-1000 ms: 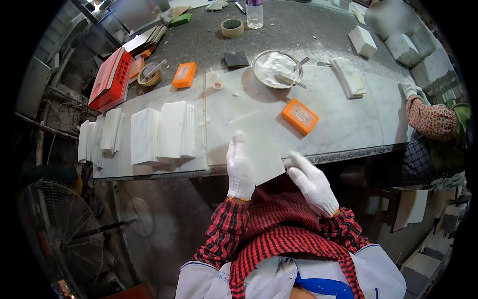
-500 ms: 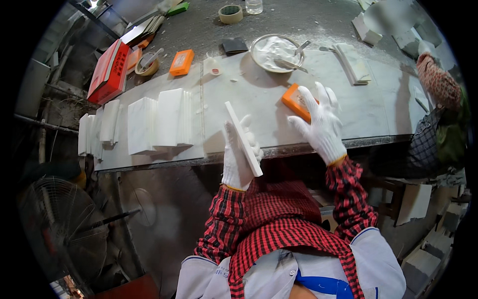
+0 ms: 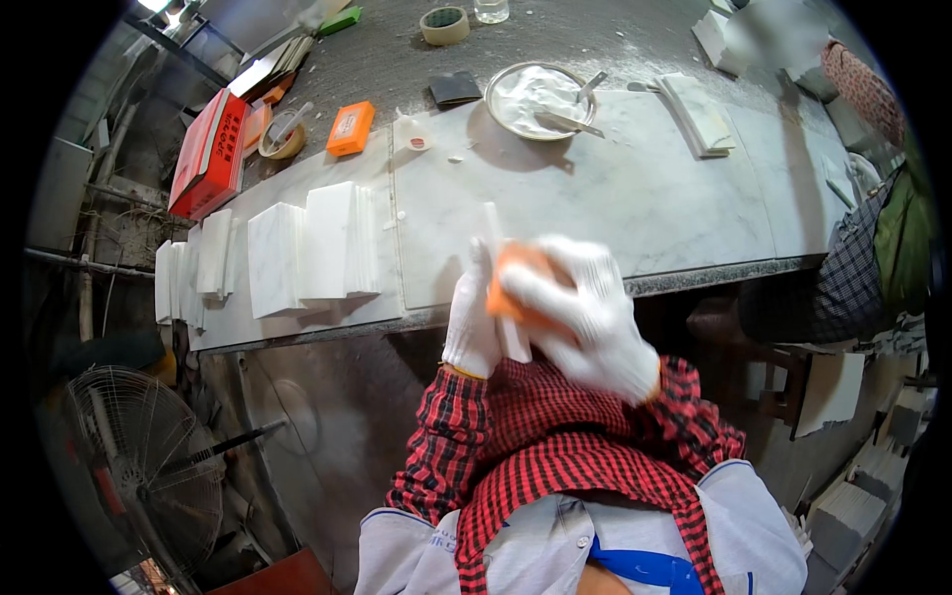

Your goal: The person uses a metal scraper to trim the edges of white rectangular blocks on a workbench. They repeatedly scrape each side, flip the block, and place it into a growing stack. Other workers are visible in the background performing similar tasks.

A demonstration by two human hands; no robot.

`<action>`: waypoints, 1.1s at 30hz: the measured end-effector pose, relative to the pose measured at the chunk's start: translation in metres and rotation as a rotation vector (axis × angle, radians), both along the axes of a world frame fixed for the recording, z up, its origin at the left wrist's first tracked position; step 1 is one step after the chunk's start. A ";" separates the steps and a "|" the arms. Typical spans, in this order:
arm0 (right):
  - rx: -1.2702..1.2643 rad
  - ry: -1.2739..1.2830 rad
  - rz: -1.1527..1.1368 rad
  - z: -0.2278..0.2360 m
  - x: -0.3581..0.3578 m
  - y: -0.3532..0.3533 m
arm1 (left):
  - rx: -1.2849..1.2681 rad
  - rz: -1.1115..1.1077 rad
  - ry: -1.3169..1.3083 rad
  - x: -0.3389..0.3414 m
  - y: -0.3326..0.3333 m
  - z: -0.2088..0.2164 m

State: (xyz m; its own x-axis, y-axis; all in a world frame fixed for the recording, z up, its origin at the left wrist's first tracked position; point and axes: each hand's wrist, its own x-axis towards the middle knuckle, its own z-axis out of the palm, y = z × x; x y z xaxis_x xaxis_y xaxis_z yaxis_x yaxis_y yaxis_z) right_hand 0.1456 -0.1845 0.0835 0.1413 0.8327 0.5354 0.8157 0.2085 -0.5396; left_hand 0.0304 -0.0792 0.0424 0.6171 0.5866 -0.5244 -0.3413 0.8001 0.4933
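Two gloved hands, both busy, just off near edge of bench (image 3: 674,213). L hand (image 3: 470,322) grips white tile (image 3: 491,226), which is upright-ish, nearly edge-on to cam; L fingertips mostly hidden. R hand (image 3: 590,302) blurred, fingers wrapped round orange block (image 3: 517,260). Block overlaps tile approx. midway in view; exact contact surf. can't tell. Judgement, for good block-on-tile work: L grip firm so tile can't twist; block flat vs. surf., light even press., full-length strokes; no rocking at corners (chip risk); L fingertips clear of block's path.
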 end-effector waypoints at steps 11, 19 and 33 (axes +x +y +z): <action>0.031 -0.033 -0.045 0.002 0.014 0.020 | 0.104 -0.051 -0.040 -0.019 -0.004 -0.040; -0.013 -0.100 -0.061 0.004 0.017 0.024 | 0.220 -0.069 0.138 -0.013 0.002 -0.013; -0.113 0.013 -0.246 -0.025 0.025 0.011 | 0.474 0.178 0.184 -0.008 0.000 -0.008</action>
